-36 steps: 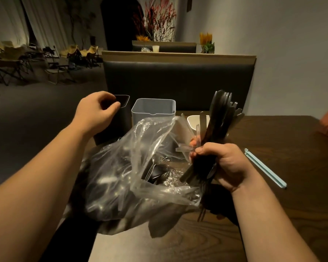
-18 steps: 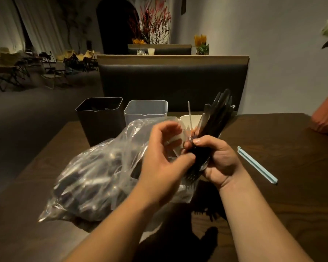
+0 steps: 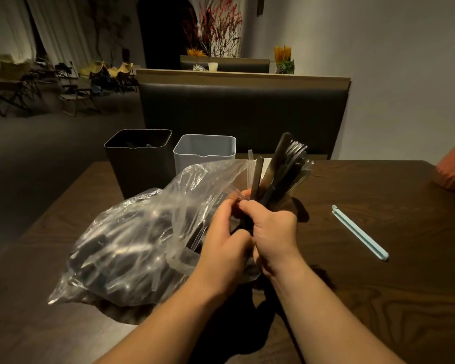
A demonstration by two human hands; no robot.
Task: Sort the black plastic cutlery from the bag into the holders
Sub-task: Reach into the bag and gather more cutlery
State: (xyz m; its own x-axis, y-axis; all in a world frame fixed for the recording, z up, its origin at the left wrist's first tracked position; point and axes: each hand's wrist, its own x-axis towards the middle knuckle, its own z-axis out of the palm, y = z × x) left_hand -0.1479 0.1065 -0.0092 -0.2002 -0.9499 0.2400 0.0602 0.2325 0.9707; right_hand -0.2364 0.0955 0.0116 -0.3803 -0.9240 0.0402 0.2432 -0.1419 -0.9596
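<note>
Dark table held a mostly full bag; holders at its far edge looked nearly empty. Right hand gripped a cutlery bunch, and left hand pinched it.

Right hand grips a bundle of black cutlery, upright over the dark wood bench. Left hand lies against it, fingers curled at the bundle's foot; its hold is unclear. Clear bag of cutlery lies just left. Black holder and grey holder stand side by side behind. Blue clip lies apart, right.
</note>
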